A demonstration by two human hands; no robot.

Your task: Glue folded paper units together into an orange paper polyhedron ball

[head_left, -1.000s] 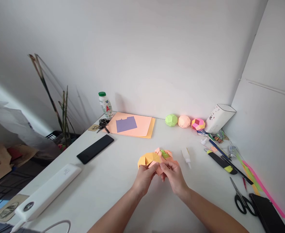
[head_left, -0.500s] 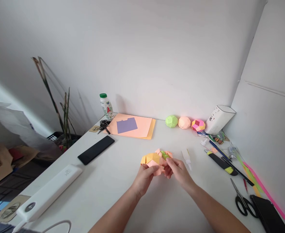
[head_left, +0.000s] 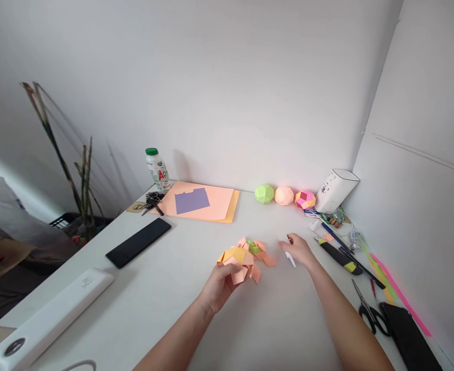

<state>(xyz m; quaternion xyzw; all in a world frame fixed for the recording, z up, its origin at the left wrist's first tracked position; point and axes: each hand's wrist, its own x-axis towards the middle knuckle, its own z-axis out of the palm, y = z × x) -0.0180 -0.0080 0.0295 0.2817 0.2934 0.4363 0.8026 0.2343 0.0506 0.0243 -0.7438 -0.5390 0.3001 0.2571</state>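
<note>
A partly joined folded-paper ball (head_left: 239, 256), made of yellow, peach and green pieces with loose peach flaps sticking out, is held over the desk. My left hand (head_left: 221, 285) pinches its near left side, thumb on top. To the right, away from the ball, my right hand (head_left: 301, 249) is low over a small white glue tube (head_left: 290, 258). Its thumb and fingers look apart around the tube's upper part, which they hide. Only the tube's lower part and pointed nozzle show.
Finished paper balls, green (head_left: 264, 194), peach (head_left: 284, 195) and multicoloured (head_left: 305, 199), line the wall. Peach sheets (head_left: 219, 201) lie back left, a black phone (head_left: 138, 242) and white power strip (head_left: 53, 317) nearer. Scissors (head_left: 369, 314) and a utility knife (head_left: 337, 256) lie right.
My right hand has let go of the paper ball and moved right to the glue tube. My left hand keeps hold of the ball. The view has swung slightly right.
</note>
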